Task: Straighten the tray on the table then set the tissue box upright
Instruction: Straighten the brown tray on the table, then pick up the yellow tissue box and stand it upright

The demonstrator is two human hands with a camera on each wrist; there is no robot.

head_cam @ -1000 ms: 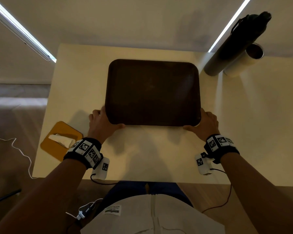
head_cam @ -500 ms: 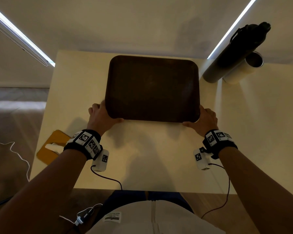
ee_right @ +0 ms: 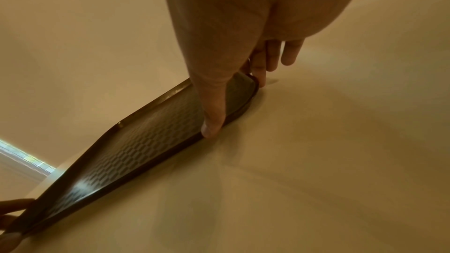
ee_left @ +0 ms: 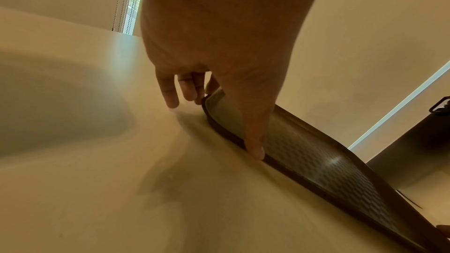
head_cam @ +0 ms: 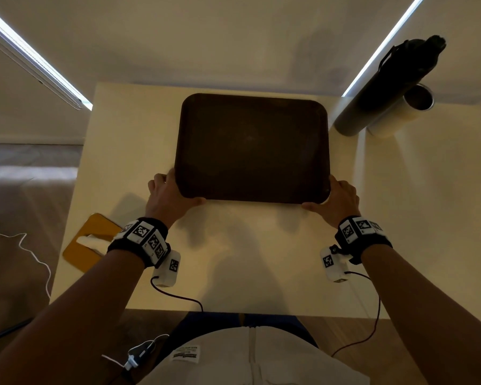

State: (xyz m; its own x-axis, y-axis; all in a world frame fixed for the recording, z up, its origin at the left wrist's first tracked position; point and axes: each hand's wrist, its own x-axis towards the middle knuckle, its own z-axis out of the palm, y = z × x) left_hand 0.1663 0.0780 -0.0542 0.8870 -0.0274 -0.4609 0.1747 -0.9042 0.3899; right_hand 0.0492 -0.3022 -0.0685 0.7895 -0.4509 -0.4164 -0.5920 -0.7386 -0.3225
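Observation:
A dark brown tray (head_cam: pixel 252 148) lies flat on the pale table (head_cam: pixel 261 259), its sides about parallel to the table's edges. My left hand (head_cam: pixel 167 195) holds its near left corner, thumb (ee_left: pixel 254 147) on the near rim and fingers (ee_left: pixel 170 95) down the left side. My right hand (head_cam: pixel 336 201) holds the near right corner the same way, thumb (ee_right: pixel 212 126) on the rim. The tray's patterned floor (ee_left: pixel 316 161) is bare. The yellow tissue box (head_cam: pixel 92 243) lies flat at the table's left edge, with white tissue showing, partly behind my left wrist.
A tall dark bottle (head_cam: pixel 386 87) and a metal cylinder (head_cam: pixel 400 112) stand at the back right, close to the tray's far right corner. A wall runs behind the table. Thin cables hang from both wrists over the near edge.
Both hands slid the tray away from me toward the table's back edge, mostly in the first half second. Since then it has hardly moved.

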